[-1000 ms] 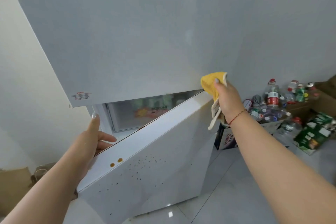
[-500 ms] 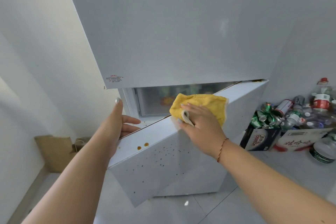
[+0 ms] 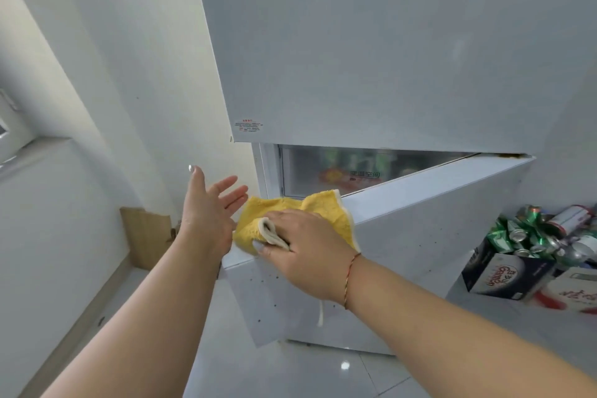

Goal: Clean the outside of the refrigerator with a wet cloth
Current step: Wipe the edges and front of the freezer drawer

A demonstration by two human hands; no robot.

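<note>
The white refrigerator [image 3: 371, 52] fills the upper middle of the head view. Its lower door [image 3: 429, 207] is swung partly out, and small brown specks dot its front. A yellow cloth [image 3: 326, 210] lies on the left end of this door's top edge. My right hand [image 3: 303, 252] presses the cloth down, with a white fold of it pinched between thumb and fingers. My left hand [image 3: 206, 207] is just left of the cloth with its fingers straight and spread, holding nothing. The door's left corner is hidden behind both hands.
Crushed cans and plastic bottles [image 3: 542, 236] sit piled on cardboard boxes [image 3: 504, 271] on the floor to the right. A brown paper bag [image 3: 145, 236] leans against the wall at the left. Glossy grey floor tiles [image 3: 290, 371] lie below the fridge.
My right hand has slid the yellow cloth leftward along the lower door's top edge, from its right end to its left corner. My left hand has let go of the door edge and opened.
</note>
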